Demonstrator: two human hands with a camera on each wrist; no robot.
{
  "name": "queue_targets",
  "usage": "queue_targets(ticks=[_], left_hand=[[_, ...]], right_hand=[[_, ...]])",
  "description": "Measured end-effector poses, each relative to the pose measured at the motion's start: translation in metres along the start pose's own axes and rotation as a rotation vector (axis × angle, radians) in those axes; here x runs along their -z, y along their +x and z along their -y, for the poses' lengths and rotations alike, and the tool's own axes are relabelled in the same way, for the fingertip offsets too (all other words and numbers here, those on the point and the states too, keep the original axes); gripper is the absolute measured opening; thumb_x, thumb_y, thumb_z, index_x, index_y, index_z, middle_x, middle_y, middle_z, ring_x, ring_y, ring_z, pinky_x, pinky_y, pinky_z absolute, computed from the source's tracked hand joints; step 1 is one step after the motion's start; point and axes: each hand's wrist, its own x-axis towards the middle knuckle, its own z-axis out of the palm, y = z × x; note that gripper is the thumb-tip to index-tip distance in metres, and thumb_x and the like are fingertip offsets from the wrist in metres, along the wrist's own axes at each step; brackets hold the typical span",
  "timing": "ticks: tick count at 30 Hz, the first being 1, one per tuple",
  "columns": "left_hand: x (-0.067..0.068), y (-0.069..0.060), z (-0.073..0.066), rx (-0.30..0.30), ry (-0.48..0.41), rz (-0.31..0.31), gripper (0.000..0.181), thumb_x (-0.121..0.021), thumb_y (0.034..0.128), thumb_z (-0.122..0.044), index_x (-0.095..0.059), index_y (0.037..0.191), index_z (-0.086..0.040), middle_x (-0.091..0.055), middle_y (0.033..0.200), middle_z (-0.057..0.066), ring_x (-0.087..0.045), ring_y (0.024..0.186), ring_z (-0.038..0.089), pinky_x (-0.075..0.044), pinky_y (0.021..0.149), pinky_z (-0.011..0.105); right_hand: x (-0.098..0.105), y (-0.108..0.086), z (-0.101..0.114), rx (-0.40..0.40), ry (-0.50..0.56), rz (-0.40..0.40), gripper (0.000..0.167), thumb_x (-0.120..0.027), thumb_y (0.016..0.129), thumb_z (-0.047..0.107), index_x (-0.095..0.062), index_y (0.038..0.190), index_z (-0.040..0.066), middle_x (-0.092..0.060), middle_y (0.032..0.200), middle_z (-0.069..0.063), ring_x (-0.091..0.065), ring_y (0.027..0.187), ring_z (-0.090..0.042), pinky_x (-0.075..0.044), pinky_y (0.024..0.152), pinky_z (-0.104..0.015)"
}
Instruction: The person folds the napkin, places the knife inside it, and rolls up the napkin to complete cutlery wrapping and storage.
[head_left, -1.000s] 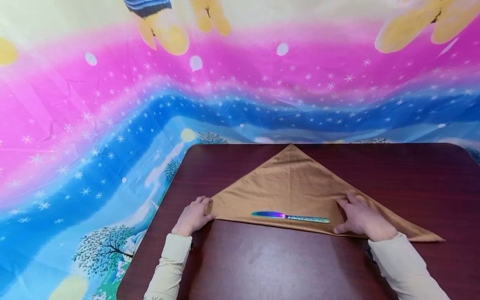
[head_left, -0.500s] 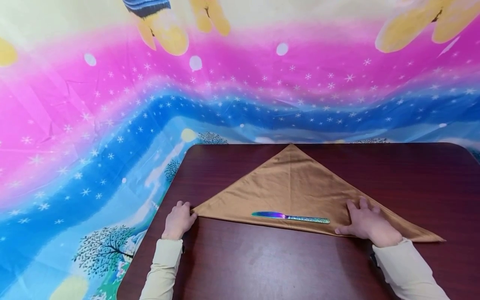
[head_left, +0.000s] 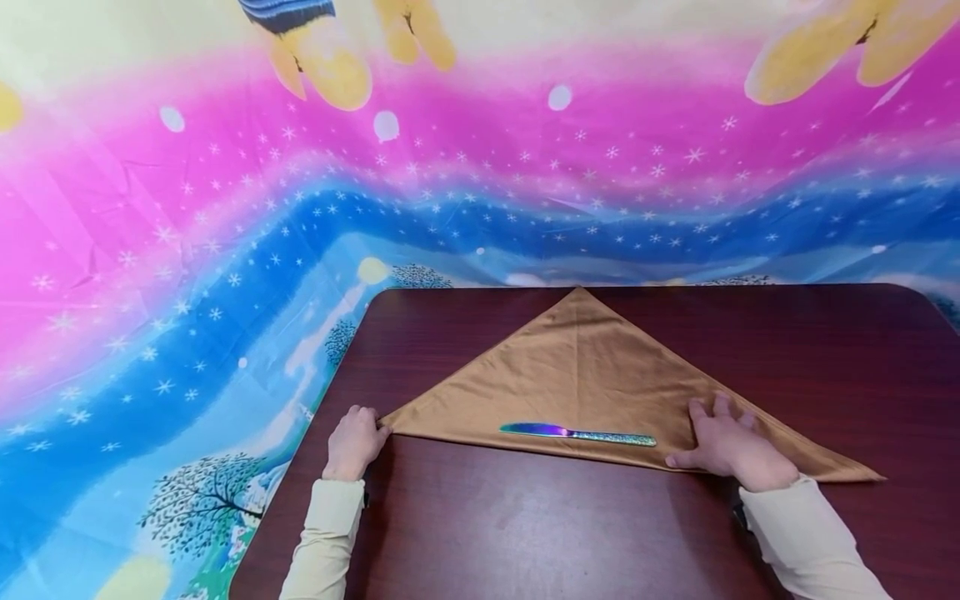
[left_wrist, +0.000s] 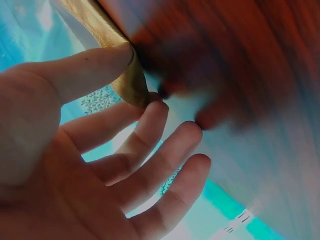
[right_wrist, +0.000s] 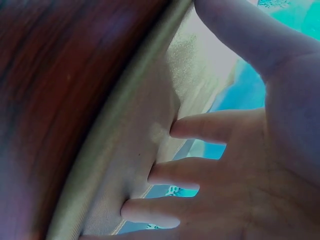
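Observation:
A gold satin napkin [head_left: 517, 367], folded into a triangle, lies on the table with its peak toward the back edge. On it, near the front fold, rests a table knife [head_left: 577, 434] with a rainbow sheen and a textured handle. My left hand [head_left: 355, 442] pinches the napkin's left corner; in the left wrist view the thumb lies over the gold corner [left_wrist: 131, 85] with fingers behind it. Toward the right end of the napkin, my right hand [head_left: 735, 446] rests on the cloth with fingers spread, and the right wrist view shows its fingertips touching the fabric [right_wrist: 135, 150].
The dark reddish-brown table [head_left: 525, 525] has rounded corners at the back. Behind it and along its left side hangs a pink and blue printed cloth [head_left: 465, 167] with snowflakes and trees. The napkin's right corner points toward the table's right side.
My left hand has slid left to the napkin's left corner, uncovering more of the cloth. My right hand has shifted slightly right. The knife stays in place on the napkin.

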Motion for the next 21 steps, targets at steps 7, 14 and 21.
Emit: queue_targets(ticks=[7, 14, 21], left_hand=[[0.0031, -0.0003, -0.0024, 0.054, -0.049, 0.017, 0.016, -0.070, 0.0837, -0.017, -0.063, 0.081, -0.003, -0.058, 0.086, 0.013, -0.056, 0.071, 0.026, -0.049, 0.062, 0.046], [0.0032, -0.0005, -0.0014, 0.050, -0.042, 0.033, 0.019, -0.070, 0.0844, -0.019, -0.065, 0.086, -0.001, -0.060, 0.091, 0.016, -0.058, 0.076, 0.028, -0.050, 0.065, 0.048], [0.0008, 0.0002, -0.0007, 0.046, -0.047, 0.016, 0.017, -0.071, 0.0849, -0.020, -0.070, 0.087, -0.003, -0.062, 0.094, 0.016, -0.059, 0.079, 0.029, -0.051, 0.066, 0.050]], right_hand=[[-0.0014, -0.0011, 0.0014, 0.013, -0.018, -0.012, 0.104, -0.074, 0.075, 0.052, -0.030, 0.136, -0.021, -0.013, 0.132, -0.058, -0.022, 0.106, -0.082, -0.028, 0.091, -0.078], [-0.0013, -0.0020, 0.0021, 0.018, 0.005, -0.001, 0.104, -0.074, 0.077, 0.051, -0.029, 0.136, -0.021, -0.009, 0.132, -0.059, -0.018, 0.108, -0.083, -0.025, 0.092, -0.078], [0.0010, -0.0022, 0.0023, 0.015, 0.004, -0.018, 0.103, -0.075, 0.075, 0.048, -0.029, 0.135, -0.022, -0.010, 0.132, -0.060, -0.017, 0.108, -0.084, -0.022, 0.094, -0.079]])
